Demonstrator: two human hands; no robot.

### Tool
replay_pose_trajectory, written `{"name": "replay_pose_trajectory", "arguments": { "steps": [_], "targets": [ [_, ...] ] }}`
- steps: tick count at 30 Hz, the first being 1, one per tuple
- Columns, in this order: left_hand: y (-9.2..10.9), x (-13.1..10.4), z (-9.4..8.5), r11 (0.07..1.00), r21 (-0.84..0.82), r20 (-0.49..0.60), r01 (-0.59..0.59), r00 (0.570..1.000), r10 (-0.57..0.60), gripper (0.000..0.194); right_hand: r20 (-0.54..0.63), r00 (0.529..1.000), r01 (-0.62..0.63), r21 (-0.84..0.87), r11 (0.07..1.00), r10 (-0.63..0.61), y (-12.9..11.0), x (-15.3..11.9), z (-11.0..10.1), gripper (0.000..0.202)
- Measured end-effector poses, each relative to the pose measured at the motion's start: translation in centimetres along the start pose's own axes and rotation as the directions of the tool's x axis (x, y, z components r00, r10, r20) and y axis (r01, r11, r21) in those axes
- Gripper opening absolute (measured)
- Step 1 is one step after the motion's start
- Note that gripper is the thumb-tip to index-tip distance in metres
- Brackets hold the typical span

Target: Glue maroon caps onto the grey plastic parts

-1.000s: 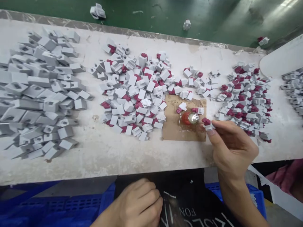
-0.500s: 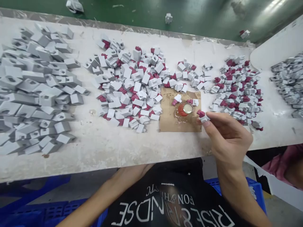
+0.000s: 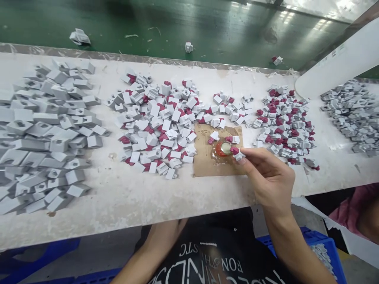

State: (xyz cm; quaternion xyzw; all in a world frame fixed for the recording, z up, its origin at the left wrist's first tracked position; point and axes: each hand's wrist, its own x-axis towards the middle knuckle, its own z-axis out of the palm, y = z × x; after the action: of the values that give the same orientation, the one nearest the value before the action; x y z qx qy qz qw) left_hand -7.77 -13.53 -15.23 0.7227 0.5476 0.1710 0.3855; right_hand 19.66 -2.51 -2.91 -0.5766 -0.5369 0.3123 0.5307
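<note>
My right hand (image 3: 268,177) pinches a small grey and dark red part (image 3: 237,153) between thumb and fingertips, over the right side of a brown cardboard piece (image 3: 204,167). On the cardboard lies a small red container with a pale round top (image 3: 226,148), wet around it. Two more grey and red parts lie just behind it, one to the left (image 3: 214,137) and one to the right (image 3: 235,139). My left hand (image 3: 170,230) is low, below the table's front edge; its fingers are hidden there.
Pale grey blocks (image 3: 38,138) are heaped at the left, grey and red parts (image 3: 160,126) left of centre and more (image 3: 284,122) at the right. Farther right are a white panel (image 3: 334,63) and grey parts (image 3: 352,110). A person's pink sleeve (image 3: 351,211) shows at lower right.
The view has shifted, so the table sits lower in the picture. My right hand, still holding the part, is nearer the round-topped container. My left hand remains below the table edge.
</note>
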Motion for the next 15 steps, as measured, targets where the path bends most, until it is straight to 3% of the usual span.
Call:
{"name": "replay_pose_trajectory", "arguments": {
  "steps": [9,12,15],
  "targets": [
    [-0.5,-0.4,0.7,0.989,-0.148,-0.026,-0.012,1.0,0.009,0.042,0.025,1.0,-0.02,0.099,0.995,0.018,0.0,0.5,0.4,0.019],
    [0.4,-1.4,-0.4,0.982,-0.187,-0.016,-0.035,0.999,0.032,0.035,0.023,1.0,-0.011,0.08,0.997,0.009,0.1,0.4,0.4,0.019],
    [2.5,-2.2,-2.5,0.962,-0.265,0.035,-0.061,0.997,0.073,0.032,0.025,1.0,-0.019,0.04,0.999,0.018,0.1,0.3,0.2,0.016]
  ]
}}
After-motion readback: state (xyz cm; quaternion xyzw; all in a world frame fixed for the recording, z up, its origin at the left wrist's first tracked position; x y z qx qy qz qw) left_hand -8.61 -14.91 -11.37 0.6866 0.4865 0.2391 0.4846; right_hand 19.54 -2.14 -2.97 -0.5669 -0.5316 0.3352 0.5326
